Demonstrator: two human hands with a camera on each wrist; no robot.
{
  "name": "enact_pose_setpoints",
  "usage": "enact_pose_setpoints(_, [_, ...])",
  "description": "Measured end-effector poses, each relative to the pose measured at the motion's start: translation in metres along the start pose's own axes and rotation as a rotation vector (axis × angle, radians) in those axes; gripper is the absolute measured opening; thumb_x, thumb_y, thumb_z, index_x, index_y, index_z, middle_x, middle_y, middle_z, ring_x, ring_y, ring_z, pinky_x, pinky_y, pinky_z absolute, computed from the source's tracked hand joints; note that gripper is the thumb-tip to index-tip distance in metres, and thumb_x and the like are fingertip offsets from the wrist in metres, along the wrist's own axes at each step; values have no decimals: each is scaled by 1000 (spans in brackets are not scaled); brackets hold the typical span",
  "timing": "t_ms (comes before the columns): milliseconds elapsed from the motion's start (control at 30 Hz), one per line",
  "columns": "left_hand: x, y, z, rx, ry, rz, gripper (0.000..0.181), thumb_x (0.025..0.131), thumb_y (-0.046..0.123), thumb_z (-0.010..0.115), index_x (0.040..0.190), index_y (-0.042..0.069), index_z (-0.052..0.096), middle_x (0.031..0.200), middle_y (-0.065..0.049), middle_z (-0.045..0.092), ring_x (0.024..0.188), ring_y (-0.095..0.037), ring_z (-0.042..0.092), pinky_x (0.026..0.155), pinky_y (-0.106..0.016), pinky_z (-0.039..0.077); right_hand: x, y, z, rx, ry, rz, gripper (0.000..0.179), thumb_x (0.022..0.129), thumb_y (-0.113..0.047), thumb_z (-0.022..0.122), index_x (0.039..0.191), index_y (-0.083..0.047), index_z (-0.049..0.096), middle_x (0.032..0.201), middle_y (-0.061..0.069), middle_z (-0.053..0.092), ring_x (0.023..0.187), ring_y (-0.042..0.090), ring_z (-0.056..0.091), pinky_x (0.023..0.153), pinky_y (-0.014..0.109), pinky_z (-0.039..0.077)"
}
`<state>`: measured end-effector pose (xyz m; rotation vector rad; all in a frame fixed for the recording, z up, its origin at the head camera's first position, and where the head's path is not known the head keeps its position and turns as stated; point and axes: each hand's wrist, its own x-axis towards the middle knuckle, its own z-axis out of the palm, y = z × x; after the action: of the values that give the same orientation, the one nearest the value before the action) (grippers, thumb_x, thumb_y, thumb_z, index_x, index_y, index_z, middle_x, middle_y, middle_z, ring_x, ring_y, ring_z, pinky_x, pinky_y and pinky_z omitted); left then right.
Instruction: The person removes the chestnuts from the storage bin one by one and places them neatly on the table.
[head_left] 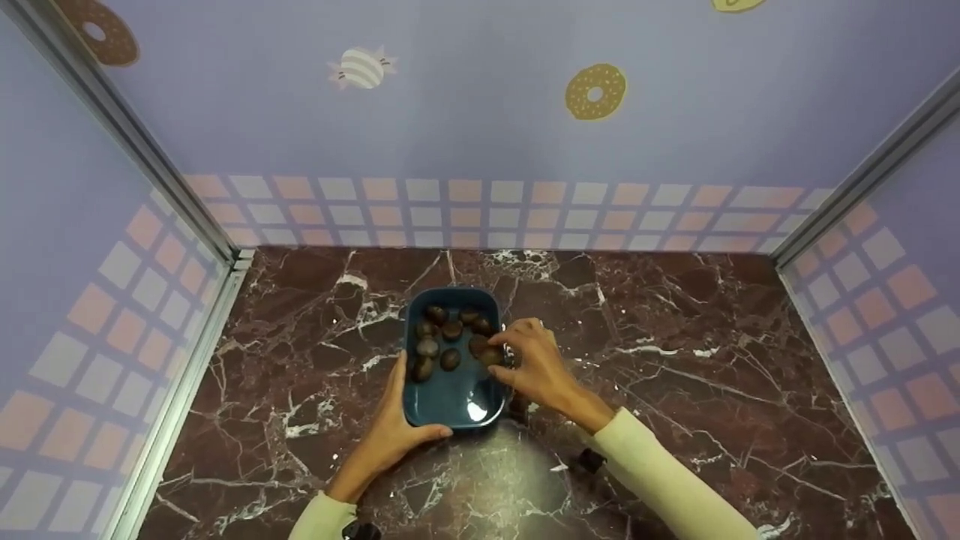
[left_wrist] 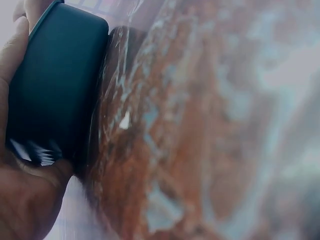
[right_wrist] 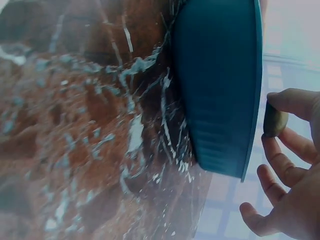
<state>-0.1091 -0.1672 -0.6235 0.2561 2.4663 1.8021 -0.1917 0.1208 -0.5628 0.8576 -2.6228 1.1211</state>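
A dark teal rectangular dish (head_left: 450,409) stands on the marbled tabletop. Several brown, rounded chestnuts (head_left: 451,330) lie inside it, mostly along its left side and far end. My left hand (head_left: 394,427) grips the dish at its near left corner, fingers along the left wall and thumb at the near edge; the left wrist view shows the dish's outer wall (left_wrist: 60,75) against that hand. Above the right rim, my right hand (head_left: 536,364) pinches one chestnut (right_wrist: 275,120) between thumb and fingertips. In the right wrist view its other fingers are spread apart.
The dark red marbled tabletop (head_left: 675,390) extends on both sides of the dish. A patterned lilac panel (head_left: 480,135) closes the back, with similar side panels joined by metal strips (head_left: 180,390). A bright glare lies on the tabletop nearest me.
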Motion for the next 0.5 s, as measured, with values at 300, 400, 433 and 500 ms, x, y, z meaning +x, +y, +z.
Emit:
enact_pose_setpoints(300, [-2,-2,2,16,11,-31,146,77,29,104,178,10,0,184,-22,-1,168,-46,4,128,-74,16,-20,18,-9,68,48,75,36,84,-10,94,118,-7,82,112,5,75,117,32,57,105,56,41])
enact_pose_setpoints(400, [-1,-1,2,27,22,-20,147,76,30,105,178,10,2,184,-22,0,168,-46,6,128,-73,17,-24,26,-12,74,59,85,38,83,-10,95,118,-9,82,111,4,76,116,30,57,104,53,41])
enact_pose_setpoints(433, [-1,-1,1,29,25,-18,147,76,30,105,178,10,2,184,-22,1,168,-46,7,128,-73,17,-26,28,-12,76,61,90,38,83,-10,95,118,-8,82,112,4,77,116,30,58,105,53,41])
enact_pose_setpoints(500, [-1,0,1,33,29,-17,146,76,32,105,178,10,2,184,-22,1,168,-46,8,128,-73,17,-28,33,-13,81,62,106,38,82,-9,94,118,-6,82,114,5,77,117,30,58,106,55,41])
